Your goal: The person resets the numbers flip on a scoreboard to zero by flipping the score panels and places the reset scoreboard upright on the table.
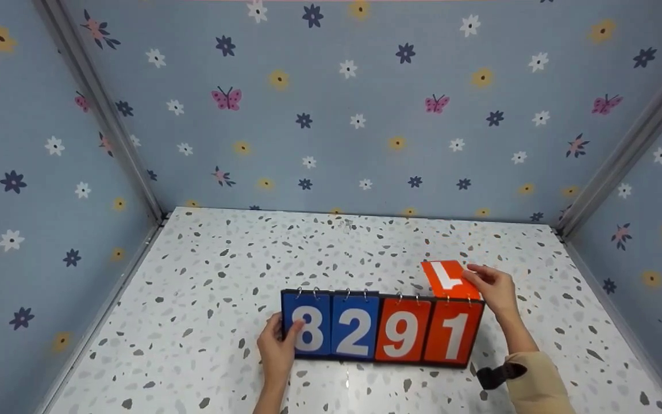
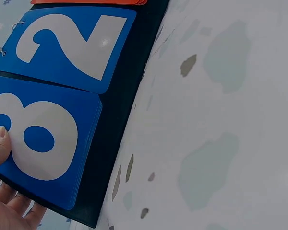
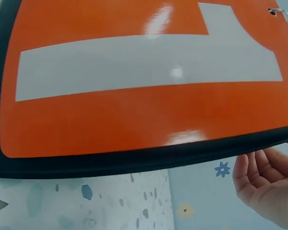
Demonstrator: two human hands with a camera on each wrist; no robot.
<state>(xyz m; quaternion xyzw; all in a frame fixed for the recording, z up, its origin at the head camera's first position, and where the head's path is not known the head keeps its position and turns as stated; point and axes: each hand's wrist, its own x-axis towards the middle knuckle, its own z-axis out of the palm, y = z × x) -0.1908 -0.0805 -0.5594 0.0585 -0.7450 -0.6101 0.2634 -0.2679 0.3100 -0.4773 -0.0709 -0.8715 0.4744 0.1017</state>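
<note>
Gripping flip scoreboard (image 1: pixel 381 329) at L end, L hand (image 1: pixel 277 349) is resting its thumb (image 2: pixel 1 147) on blue "8" card (image 1: pixel 315 332). R hand (image 1: pixel 495 289) is pinching flipped-over orange "1" card (image 1: pixel 447 278), far R. Scoreboard's standing near-ctr on speckled tbl (image 1: pixel 193 310).

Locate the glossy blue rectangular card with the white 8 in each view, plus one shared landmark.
Head: blue rectangular card with white 8, below centre, leftmost in its row.
Left wrist: same card, lower left, turned sideways.
Right wrist: not in it.
Shared landmark: black rectangular backing board, edge visible in all three.
</note>
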